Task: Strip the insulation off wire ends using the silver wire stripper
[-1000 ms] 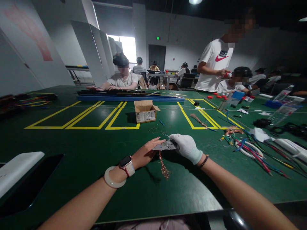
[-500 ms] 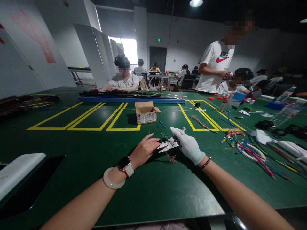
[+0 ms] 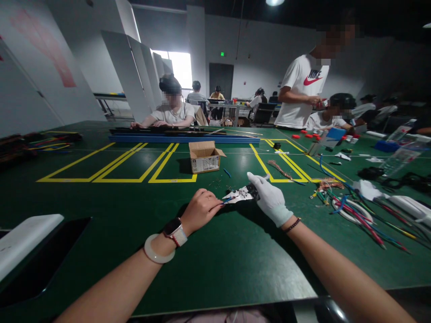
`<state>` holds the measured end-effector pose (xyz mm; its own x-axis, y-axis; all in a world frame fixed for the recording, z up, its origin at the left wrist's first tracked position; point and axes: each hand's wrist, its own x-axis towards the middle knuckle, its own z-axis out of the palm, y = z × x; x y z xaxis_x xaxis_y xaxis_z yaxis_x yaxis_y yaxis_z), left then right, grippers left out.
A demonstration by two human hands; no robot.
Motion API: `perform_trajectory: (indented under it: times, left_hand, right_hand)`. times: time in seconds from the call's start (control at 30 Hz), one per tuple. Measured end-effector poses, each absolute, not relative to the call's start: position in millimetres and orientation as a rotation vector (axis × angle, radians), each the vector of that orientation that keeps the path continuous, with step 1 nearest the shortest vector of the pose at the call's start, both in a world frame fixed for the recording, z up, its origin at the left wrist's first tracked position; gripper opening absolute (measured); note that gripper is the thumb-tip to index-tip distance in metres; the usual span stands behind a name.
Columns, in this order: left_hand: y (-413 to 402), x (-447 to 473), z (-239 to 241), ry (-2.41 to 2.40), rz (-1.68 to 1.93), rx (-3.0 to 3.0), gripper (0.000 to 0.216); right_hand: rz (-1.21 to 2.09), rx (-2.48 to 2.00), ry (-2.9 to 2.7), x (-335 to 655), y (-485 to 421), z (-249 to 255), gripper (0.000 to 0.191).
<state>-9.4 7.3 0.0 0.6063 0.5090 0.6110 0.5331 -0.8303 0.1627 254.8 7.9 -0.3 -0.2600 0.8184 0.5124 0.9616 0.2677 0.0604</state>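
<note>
Table point(image 3: 208, 269), pliers point(image 3: 245, 193) in right grip point(image 3: 270, 197)

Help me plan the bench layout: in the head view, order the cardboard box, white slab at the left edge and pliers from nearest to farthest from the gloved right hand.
1. Pliers: in the grip of the gloved right hand.
2. Cardboard box: ahead and to the left.
3. White slab: far left, at the picture's edge.

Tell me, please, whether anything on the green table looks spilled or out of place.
Yes: tiny scraps lie scattered on the green table between the cardboard box and the pliers, with a short blue piece loose near the box. They look like stray, ungathered offcuts.
</note>
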Motion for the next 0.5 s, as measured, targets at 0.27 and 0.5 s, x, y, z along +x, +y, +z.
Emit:
perform_trajectory:
  times: [0.27, 0.5]
  left_hand:
    - [4.1, -8.3, 0.3, -0.829, -1.056, -2.747, 0.019]
    - [2.1, -4.3, -0.6, -0.969, -1.123, -2.862, 0.017]
  right_hand:
    - [-0.558, -1.543, -2.063, 256.9, 6.3, 2.8, 0.068]
    - [-0.594, -1.6, -2.126, 253.6, 5.2, 5.8, 0.062]
